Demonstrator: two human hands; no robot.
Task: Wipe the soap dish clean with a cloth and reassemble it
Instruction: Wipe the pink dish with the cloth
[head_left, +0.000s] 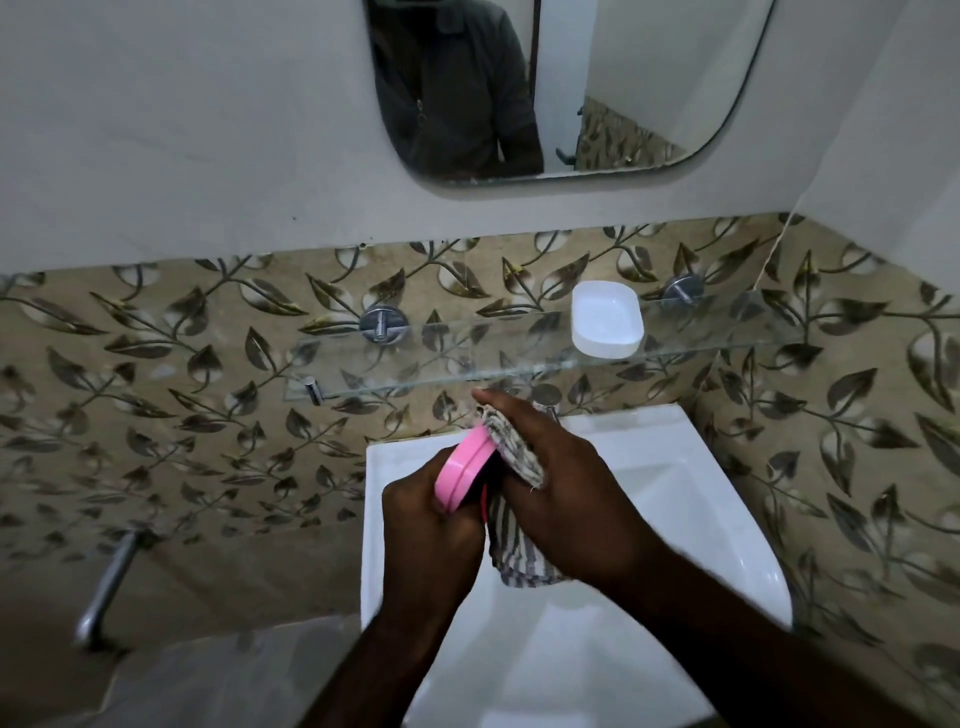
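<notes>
Two bare forearms reach in from the bottom edge and meet over a white ceramic basin (685, 467). The left hand (431, 525) has its fingers curled round a pink oval plastic soap-dish part (465, 470), held on edge and tilted. The right hand (566, 483) grips a grey-and-white striped cloth (514, 553), bunched under its fingers and pressed against the inner face of the pink part, with the loose end hanging down between the two hands. The other half of the dish, a white rounded-rectangular plastic tray (605, 319), sits by itself on a clear glass shelf (441, 376) fixed to the leaf-patterned tiles, well apart from the hands and open side up. It looks clean, though whether it has had its turn with the cloth cannot be told. By my reading the task is around its middle: the dish is apart and the pink part is under the cloth. What seems left is finishing that wipe, perhaps the white tray too, and then fitting the pink part back with the tray on the shelf.
</notes>
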